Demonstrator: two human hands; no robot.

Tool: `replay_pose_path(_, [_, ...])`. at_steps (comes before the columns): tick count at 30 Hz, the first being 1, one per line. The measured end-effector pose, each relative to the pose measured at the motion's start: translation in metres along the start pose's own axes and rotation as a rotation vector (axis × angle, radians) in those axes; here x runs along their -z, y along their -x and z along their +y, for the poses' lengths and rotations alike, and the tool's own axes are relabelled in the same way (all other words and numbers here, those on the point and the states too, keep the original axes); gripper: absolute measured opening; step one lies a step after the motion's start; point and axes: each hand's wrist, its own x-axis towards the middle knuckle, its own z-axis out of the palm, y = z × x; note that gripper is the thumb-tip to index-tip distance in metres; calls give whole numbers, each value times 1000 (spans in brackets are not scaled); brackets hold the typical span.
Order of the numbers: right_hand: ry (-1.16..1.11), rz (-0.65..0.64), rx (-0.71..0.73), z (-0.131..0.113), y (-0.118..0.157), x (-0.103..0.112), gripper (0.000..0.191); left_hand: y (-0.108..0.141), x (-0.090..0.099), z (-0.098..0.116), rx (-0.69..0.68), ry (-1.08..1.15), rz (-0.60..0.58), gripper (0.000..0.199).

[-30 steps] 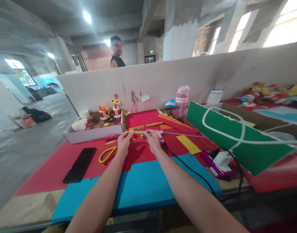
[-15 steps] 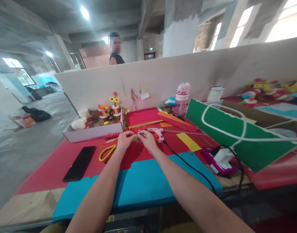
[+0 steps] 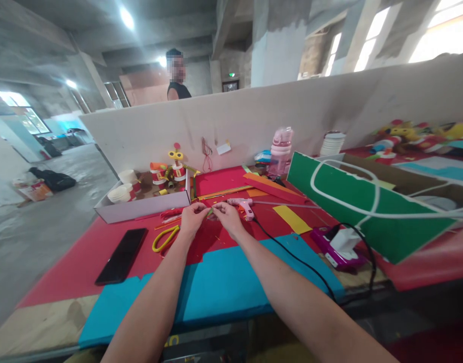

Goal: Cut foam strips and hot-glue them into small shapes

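Both hands meet over the red table covering (image 3: 212, 241). Between their fingertips is a small green piece (image 3: 210, 212), too small to name more exactly. My left hand (image 3: 193, 220) pinches it from the left, and my right hand (image 3: 226, 218) pinches it from the right. Just beyond my right hand lies a pink glue gun (image 3: 243, 205), its black cord running toward the front edge. Yellow-handled scissors (image 3: 165, 239) rest left of my left wrist, their blades not showing clearly. Blue sheets (image 3: 223, 287) lie under my forearms.
A black phone (image 3: 121, 257) lies at the left. Behind it stands a box (image 3: 144, 209) with paper cups and small cup figures. A purple power strip (image 3: 339, 251), a green board (image 3: 359, 206) and a pink bottle (image 3: 281, 148) are at the right. A person (image 3: 178, 91) stands beyond the partition.
The view has shifted slightly. My hands stay together at the same spot, and the green piece between the fingertips shows a little more clearly.
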Motion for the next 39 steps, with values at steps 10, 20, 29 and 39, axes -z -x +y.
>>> replay_pose_path(10, [-20, 50, -69, -4, -1, 1, 24, -2, 3, -9, -348, -296, -39, 9])
replay_pose_path(20, [-129, 74, -99, -8, -1, 4, 28, -3, 3, -10, -685, -570, -102, 20])
replay_pose_path(29, [-196, 65, -161, -17, 1, 4, 19, -1, 3, -7, -665, -641, -189, 31])
replay_pose_path(39, [-259, -13, -174, -21, 3, 8, 33, 2, 6, 1, -632, -586, -179, 36])
